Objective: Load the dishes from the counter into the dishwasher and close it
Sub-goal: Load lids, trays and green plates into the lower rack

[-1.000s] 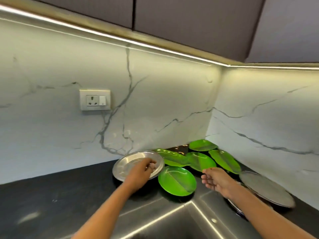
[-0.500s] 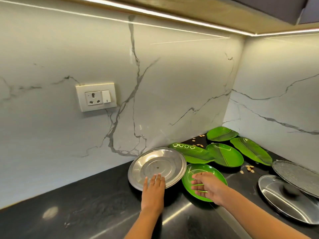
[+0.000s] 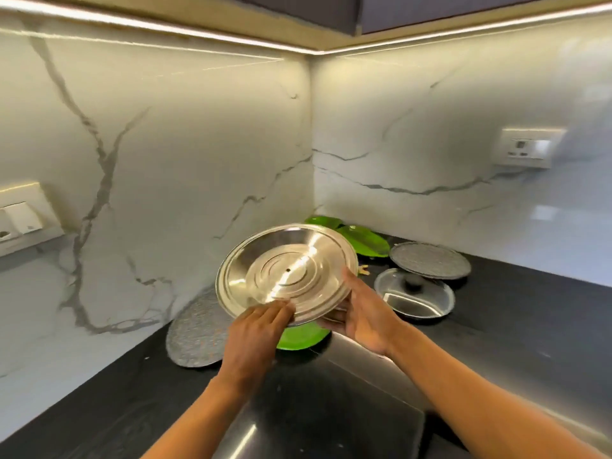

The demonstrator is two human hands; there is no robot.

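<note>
Over black counter [image 3: 530, 329], left hand [image 3: 255, 336] and right hand [image 3: 364, 313] grip tilted steel plate [image 3: 284, 273] between them.

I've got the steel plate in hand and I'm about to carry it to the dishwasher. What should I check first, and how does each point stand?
1. Two-hand grip: ok. The left hand pinches the near rim of the steel plate, and the right hand holds its right edge.
2. Clear of the counter: ok. The plate is tilted in the air above a green plate.
3. Visible face free of food: ok. The other face: cannot tell.
4. Dishwasher open, path free: cannot tell. Neither is in view.
5. Counter emptied: not ok. The glass lid and a speckled grey plate lie there.
</note>
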